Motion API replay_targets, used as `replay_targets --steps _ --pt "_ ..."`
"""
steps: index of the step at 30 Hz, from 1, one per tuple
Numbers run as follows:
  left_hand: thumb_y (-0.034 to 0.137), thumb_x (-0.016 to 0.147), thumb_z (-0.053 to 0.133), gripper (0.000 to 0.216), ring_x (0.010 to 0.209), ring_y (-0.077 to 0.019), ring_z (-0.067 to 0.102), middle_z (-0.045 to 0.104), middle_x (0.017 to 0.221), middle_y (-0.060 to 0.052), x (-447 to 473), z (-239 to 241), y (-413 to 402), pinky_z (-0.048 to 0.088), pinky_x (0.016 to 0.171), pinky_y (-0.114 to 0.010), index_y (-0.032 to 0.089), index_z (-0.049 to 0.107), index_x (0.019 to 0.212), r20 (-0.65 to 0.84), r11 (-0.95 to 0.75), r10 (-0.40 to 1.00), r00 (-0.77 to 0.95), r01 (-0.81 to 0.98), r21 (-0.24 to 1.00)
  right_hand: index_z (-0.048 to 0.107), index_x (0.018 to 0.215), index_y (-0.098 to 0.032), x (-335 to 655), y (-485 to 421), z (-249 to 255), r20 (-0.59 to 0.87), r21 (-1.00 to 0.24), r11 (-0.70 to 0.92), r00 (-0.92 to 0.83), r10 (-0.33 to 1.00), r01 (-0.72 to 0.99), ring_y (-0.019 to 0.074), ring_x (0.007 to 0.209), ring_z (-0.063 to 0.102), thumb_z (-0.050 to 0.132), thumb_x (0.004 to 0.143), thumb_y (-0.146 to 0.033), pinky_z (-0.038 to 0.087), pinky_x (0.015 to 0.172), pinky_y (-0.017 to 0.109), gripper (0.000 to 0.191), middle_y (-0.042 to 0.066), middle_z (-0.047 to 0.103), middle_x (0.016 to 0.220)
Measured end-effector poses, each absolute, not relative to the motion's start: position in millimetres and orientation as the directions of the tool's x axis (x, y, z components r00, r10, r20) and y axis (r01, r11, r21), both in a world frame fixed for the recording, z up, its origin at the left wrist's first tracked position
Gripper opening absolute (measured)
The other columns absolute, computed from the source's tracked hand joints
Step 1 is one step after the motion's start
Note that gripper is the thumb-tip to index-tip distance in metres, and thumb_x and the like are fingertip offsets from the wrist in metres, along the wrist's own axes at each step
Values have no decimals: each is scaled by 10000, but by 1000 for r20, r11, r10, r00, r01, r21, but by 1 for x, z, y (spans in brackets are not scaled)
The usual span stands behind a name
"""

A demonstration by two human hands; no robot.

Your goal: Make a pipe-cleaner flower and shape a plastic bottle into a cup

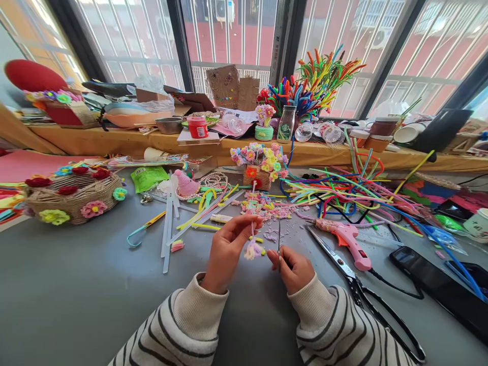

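Note:
Near the middle of the table, my left hand (230, 249) pinches a thin stem. A small pale purple and cream flower (252, 250) hangs head down from it. To the right, my right hand (292, 267) is closed around a thin dark tool (279, 236) that points up and away from me. Its kind is too narrow to make out. The tool and the flower are a short gap apart. Just beyond both hands lie pink fuzzy scraps (267, 209). A small pot of pastel fuzzy flowers (257, 175) stands behind the scraps.
Large scissors (345, 267), a pink glue gun (348, 239) and a black phone (438, 279) lie at right. Pipe cleaners (343, 193) are heaped behind them. At left are clear glue sticks (166, 236) and a flower-trimmed basket (76, 198). A cluttered ledge (229, 149) runs along the windows.

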State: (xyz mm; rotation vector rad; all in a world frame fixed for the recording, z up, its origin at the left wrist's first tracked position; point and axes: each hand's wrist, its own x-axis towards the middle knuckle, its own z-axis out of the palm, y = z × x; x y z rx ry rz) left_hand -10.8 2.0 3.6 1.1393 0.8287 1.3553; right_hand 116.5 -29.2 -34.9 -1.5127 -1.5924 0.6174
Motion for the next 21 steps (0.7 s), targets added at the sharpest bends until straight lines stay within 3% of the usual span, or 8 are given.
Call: replay_targets --steps 5,9,15,21 --pt "201 704 483 187 877 -161 530 600 925 -42 -10 4 -1 390 810 -288 160 564 868 202 -157 974 105 -331 930 398 459 -183 117 -28 -36 247 -809 169 65 967 563 68 364 333 369 713 -436 293 406 182 359 -22 497 421" --pt "194 678 521 161 748 -135 573 628 829 -40 -10 3 1 436 714 -251 146 543 830 158 -111 978 135 -306 946 397 460 -188 117 -30 -34 217 -843 167 38 975 512 72 362 320 370 698 -468 278 388 184 369 -35 439 394" --pt "174 642 566 249 585 -113 585 646 677 -8 -10 4 4 445 591 -241 184 376 804 52 16 980 194 -333 943 390 468 -186 117 -33 -31 208 -869 192 -16 978 456 82 386 315 324 689 -539 249 387 198 422 -36 363 392" --pt "200 625 579 182 526 -79 535 617 595 -3 -9 3 3 408 522 -188 133 487 767 1 80 941 338 -225 971 423 516 -166 119 -32 -32 240 -875 250 -76 968 415 103 471 370 274 672 -607 261 411 201 491 -6 397 473"
